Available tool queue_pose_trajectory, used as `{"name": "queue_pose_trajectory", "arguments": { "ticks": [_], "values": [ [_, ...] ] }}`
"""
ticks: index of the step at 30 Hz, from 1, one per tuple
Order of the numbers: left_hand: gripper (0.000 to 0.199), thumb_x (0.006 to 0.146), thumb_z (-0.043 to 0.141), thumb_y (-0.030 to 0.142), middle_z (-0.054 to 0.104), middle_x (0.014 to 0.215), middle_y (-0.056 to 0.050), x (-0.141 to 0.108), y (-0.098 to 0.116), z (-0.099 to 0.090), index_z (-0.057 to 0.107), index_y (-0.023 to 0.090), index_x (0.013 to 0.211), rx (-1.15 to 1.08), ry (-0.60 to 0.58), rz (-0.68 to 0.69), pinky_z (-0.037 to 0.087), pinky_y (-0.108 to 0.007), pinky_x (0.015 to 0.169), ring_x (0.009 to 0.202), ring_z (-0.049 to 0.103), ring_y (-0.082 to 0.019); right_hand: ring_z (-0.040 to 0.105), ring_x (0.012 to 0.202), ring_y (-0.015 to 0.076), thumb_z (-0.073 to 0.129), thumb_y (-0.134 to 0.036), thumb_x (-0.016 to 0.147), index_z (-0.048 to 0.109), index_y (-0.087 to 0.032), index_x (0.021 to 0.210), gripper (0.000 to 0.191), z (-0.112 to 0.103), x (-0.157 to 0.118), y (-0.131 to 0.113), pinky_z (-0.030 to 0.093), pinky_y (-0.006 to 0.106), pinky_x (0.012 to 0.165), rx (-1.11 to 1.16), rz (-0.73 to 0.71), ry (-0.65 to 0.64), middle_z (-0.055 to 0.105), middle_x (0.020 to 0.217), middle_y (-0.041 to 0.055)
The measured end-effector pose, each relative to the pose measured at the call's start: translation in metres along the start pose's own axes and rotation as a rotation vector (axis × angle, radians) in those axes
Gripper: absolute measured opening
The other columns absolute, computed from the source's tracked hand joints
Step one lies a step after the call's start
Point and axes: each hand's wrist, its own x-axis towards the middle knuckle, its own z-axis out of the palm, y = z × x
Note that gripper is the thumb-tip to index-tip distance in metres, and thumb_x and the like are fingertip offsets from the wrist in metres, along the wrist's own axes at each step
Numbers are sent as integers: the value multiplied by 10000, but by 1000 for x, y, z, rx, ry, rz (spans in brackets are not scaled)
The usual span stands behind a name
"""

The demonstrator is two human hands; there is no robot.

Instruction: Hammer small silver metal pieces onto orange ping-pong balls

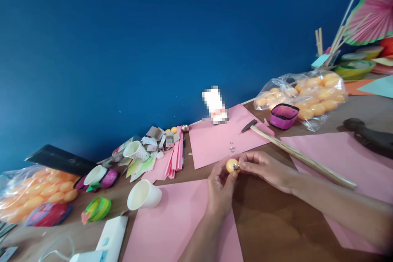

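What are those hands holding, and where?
The left hand holds a small orange ball by its edges; the right hand has its fingertips at the shiny bit on it.

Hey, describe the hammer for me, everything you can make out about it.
The hammer has a small, dark, metal-looking head, tapering toward one end, on a long, pale handle that looks like wood. It lies at a slant, head far and to the left, handle running near and to the right. The head is over the far pink sheet; the handle crosses onto the right-hand pink sheet. Neither the left hand nor the right hand appears to touch it.
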Motion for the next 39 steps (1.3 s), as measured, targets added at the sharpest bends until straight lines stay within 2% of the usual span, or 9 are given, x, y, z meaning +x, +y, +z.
{"name": "queue_pose_trajectory", "arguments": {
  "ticks": [15, 25, 31, 39],
  "values": [
    [339, 762, 586, 226, 629, 1060, -75, 1, -4, -3, 555, 179, 1096, 32, -60, 27, 442, -331, 860, 976, 573, -203, 521, 773, 130, 619, -361, 751, 585, -144, 742, 220, -2, -1, 0, 395, 259, 738, -19, 2, -20, 609, 802, 22],
    [339, 757, 587, 215, 634, 1050, -73, 0, -5, -2, 563, 180, 1094, 57, -47, 26, 438, -321, 859, 970, 576, -200, 528, 789, 137, 648, -357, 715, 583, -145, 718, 222, -1, -1, -2, 390, 278, 737, 9, 34, 2, 627, 847, 32],
    [329, 772, 568, 204, 628, 1068, -67, 0, -7, -4, 561, 201, 1101, 90, -58, 34, 424, -343, 885, 997, 565, -208, 542, 739, 143, 665, -370, 692, 561, -155, 670, 240, -4, 0, 4, 404, 277, 684, 4, 77, 33, 624, 751, 17],
    [322, 780, 546, 171, 608, 1092, -47, 0, -6, -4, 569, 218, 1098, 191, -49, 79, 412, -327, 901, 1014, 549, -194, 562, 771, 158, 679, -354, 674, 570, -167, 692, 218, -3, 0, 6, 422, 290, 710, 32, 105, 78, 634, 781, 18]
  ]
}}
